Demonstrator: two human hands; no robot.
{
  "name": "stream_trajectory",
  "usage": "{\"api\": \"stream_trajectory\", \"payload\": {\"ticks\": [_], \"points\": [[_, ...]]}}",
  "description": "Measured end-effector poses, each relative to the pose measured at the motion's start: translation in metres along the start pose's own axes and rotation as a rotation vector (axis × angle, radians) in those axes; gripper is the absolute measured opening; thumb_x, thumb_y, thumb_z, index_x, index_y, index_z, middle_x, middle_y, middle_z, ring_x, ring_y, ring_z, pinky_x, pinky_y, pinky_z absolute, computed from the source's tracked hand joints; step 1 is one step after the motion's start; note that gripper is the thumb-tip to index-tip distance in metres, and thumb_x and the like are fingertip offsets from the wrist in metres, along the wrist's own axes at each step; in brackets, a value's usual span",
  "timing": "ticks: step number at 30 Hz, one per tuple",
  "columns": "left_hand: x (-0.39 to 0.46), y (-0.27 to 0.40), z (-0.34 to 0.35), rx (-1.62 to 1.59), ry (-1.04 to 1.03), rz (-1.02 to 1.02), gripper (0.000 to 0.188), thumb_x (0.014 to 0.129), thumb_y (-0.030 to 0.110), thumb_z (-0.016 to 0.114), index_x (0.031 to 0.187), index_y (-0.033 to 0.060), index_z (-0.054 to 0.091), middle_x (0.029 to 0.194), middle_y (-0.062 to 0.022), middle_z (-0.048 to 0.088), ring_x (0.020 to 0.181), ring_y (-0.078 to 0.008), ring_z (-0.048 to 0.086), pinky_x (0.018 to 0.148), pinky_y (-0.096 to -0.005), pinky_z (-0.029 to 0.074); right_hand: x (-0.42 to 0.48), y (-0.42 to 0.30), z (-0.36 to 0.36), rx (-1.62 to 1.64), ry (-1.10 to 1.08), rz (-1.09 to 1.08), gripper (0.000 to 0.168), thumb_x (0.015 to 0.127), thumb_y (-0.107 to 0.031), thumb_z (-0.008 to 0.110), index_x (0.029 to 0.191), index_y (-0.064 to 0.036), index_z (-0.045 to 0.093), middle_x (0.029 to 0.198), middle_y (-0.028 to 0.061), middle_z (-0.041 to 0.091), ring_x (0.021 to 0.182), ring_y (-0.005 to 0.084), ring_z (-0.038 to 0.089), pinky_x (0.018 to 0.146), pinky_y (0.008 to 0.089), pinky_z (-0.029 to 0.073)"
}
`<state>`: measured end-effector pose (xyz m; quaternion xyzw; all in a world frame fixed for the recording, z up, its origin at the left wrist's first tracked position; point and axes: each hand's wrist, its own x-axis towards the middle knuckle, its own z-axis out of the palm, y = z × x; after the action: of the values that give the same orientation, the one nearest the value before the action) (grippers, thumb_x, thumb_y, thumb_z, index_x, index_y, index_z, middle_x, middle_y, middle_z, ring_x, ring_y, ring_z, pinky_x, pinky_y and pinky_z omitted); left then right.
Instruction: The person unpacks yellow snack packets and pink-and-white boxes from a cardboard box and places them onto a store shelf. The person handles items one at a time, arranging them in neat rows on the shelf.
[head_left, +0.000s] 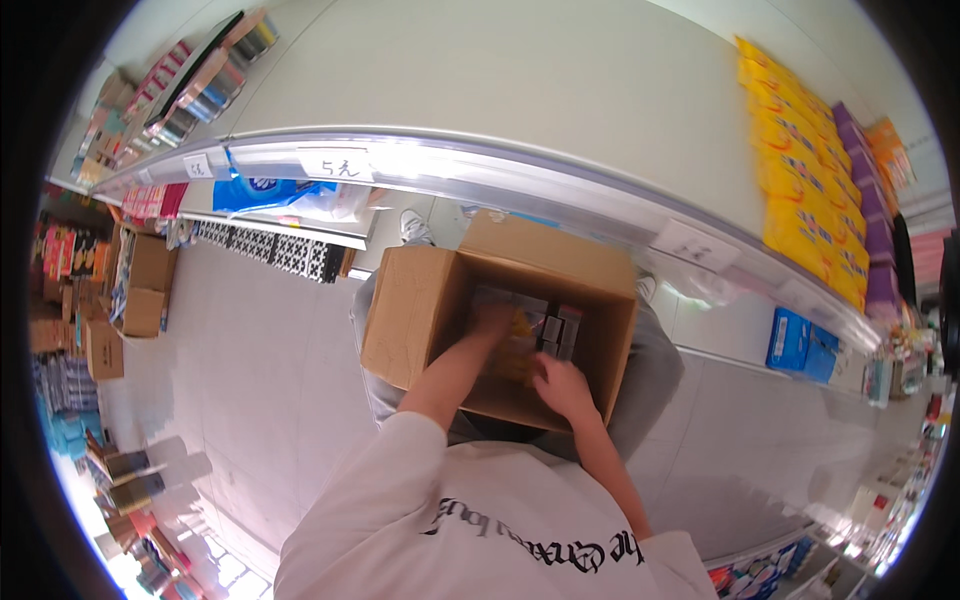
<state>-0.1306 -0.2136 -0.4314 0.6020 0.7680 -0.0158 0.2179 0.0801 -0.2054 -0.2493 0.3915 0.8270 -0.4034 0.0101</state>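
An open cardboard box (405, 315) sits between my knees with its flaps folded outward. Both of my hands are inside it. My left hand (496, 321) is blurred and reaches down beside a yellow item (517, 356), which is too blurred to name. At the box's near right, my right hand (564, 384) has its fingers curled at the edge of the yellow item; its grip is unclear. Small dark-and-clear packages (559, 330) lie on the box floor, right of the yellow item. The far inner corner is in shadow.
A long white shelf (480, 82) with a metal front rail (450, 159) runs just beyond the box. Yellow packs (806, 187) stand on it at right, clear jars (214, 86) at left. Blue packages (802, 345) sit lower right. Another open carton (146, 289) stands on the left floor.
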Motion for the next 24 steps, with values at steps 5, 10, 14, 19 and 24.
{"api": "stream_trajectory", "payload": {"ticks": [5,10,14,19,24], "points": [[-0.068,0.074,-0.171,-0.239,-0.164,0.167,0.049,0.071,0.028,0.081,0.113,0.0088,0.064,0.105,-0.0174,0.071,0.099,-0.0368,0.067,0.084,-0.0482,0.053,0.002,-0.012,-0.031,0.252,0.672,-0.145,0.044,0.087,-0.011,0.071,0.129,-0.003,0.057,0.110,0.0139,0.068,0.100,0.0288,0.066,0.086,0.0359,0.053],[-0.138,0.100,-0.232,-0.442,0.019,0.293,0.049,0.074,0.025,0.081,0.115,0.0085,0.060,0.103,-0.0170,0.070,0.099,-0.0373,0.065,0.086,-0.0467,0.051,-0.011,-0.013,-0.072,0.641,0.264,-0.078,0.035,0.090,-0.017,0.072,0.119,0.002,0.062,0.098,0.0076,0.069,0.088,0.0153,0.065,0.081,0.0291,0.052],[-0.164,0.109,-0.260,-0.480,0.143,0.382,0.050,0.076,0.023,0.081,0.118,0.0074,0.059,0.103,-0.0137,0.069,0.101,-0.0329,0.065,0.090,-0.0404,0.051,-0.034,-0.036,-0.099,0.705,0.183,-0.106,0.024,0.095,-0.017,0.068,0.104,0.005,0.066,0.089,0.0041,0.067,0.079,0.0076,0.060,0.074,0.0234,0.050],[-0.168,0.099,-0.268,-1.012,0.294,0.320,0.051,0.082,0.015,0.078,0.128,0.0029,0.059,0.111,-0.0091,0.069,0.104,-0.0201,0.064,0.095,-0.0328,0.050,-0.049,-0.047,-0.107,0.954,0.432,-0.096,0.020,0.096,-0.014,0.065,0.101,0.005,0.065,0.087,0.0018,0.065,0.079,0.0061,0.058,0.070,0.0232,0.049],[-0.160,0.107,-0.270,-1.411,0.006,0.243,0.025,0.093,0.005,0.065,0.116,-0.0037,0.066,0.109,-0.0052,0.068,0.101,-0.0102,0.061,0.090,-0.0279,0.051,-0.053,-0.046,-0.106,0.849,0.578,-0.125,0.017,0.097,-0.013,0.064,0.099,0.004,0.066,0.086,0.0005,0.065,0.079,0.0071,0.058,0.071,0.0240,0.050]]}}
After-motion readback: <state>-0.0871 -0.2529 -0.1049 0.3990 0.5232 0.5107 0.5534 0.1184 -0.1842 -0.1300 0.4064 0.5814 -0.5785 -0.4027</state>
